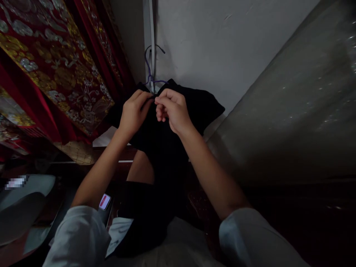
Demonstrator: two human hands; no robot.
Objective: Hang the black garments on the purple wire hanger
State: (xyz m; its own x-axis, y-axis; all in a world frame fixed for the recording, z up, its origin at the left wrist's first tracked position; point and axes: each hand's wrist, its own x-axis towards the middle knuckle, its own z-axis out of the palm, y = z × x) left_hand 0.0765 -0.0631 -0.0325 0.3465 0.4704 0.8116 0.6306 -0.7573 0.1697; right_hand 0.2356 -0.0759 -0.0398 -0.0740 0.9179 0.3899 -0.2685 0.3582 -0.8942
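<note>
A black garment (194,104) hangs on a thin purple hanger (149,66) against the wall. At its neckline, just under the hanger, both of my hands meet. My left hand (135,111) pinches the garment's edge between thumb and fingers. Close beside it, my right hand (174,109) is also closed in a pinch at the same edge, its lower fingers curled. Whatever small fastening may lie between the fingertips is too dark and small to make out. The garment's lower part drops toward my lap and merges into shadow.
Red embroidered cloth (66,74) with gold and silver patterns hangs on the left. To the right leans a large plastic-covered panel (292,111). A phone with a lit screen (105,202) lies below my left forearm. A pale wall (222,40) stands behind.
</note>
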